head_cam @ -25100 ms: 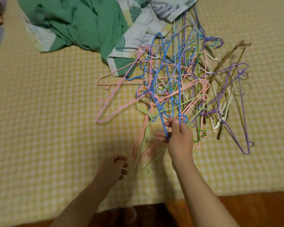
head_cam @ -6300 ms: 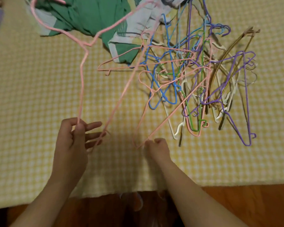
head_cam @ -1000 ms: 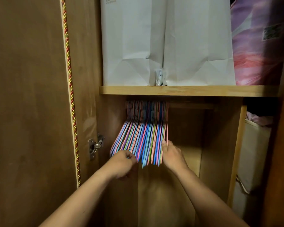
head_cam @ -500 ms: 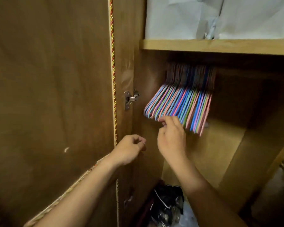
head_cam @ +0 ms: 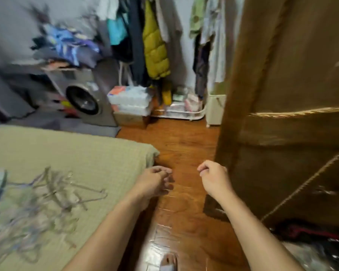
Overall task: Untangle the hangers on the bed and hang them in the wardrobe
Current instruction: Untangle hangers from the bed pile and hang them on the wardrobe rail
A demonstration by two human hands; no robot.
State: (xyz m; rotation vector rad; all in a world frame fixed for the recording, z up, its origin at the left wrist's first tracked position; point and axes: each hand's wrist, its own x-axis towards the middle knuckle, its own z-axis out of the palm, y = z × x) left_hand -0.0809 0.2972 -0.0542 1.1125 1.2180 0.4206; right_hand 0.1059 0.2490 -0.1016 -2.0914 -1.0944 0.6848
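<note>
Though blurred at lower left, the hangers [head_cam: 37,200] look like light, springy wire, best lifted by a hook; left hand [head_cam: 155,182] and right hand [head_cam: 213,178] hang loosely curled, empty.

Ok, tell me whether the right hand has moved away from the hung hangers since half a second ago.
Yes. The right hand now hangs empty beside the wardrobe door, over the floor.

The bed [head_cam: 70,153] wears a pale yellow-green cover with a fine checked weave; the hangers [head_cam: 39,202] on it blur into greys, lilacs and pale pinks; beside the bed the floor [head_cam: 176,145] is glossy orange-brown wood; beyond the bed hangs a mustard-yellow quilted jacket [head_cam: 155,47]; across the floor from the bed stands the dark brown wardrobe door [head_cam: 286,79], edged with gold cord.
</note>
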